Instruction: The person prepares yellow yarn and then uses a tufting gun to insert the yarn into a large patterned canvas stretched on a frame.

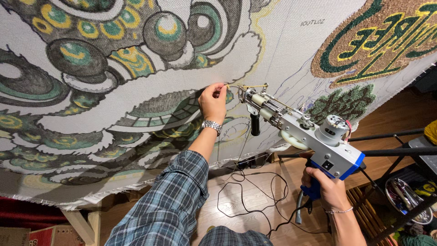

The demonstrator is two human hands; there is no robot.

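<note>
A large stretched tufting cloth (282, 50) fills the view, covered with a tufted pattern in green, black, yellow and white. My right hand (328, 187) grips the blue handle of a silver tufting gun (300, 130), whose tip points at the cloth near the middle. My left hand (213, 101), wearing a metal wristwatch and a plaid sleeve, pinches a thin yellowish yarn strand (248, 86) against the cloth, just left of the gun's tip.
A wooden frame leg (84, 225) stands at lower left. Black cables (255, 191) loop over the wooden floor below. A black metal stand (396, 150) and a shiny round object (405, 196) sit at right. A yellow yarn ball (431, 131) shows at the right edge.
</note>
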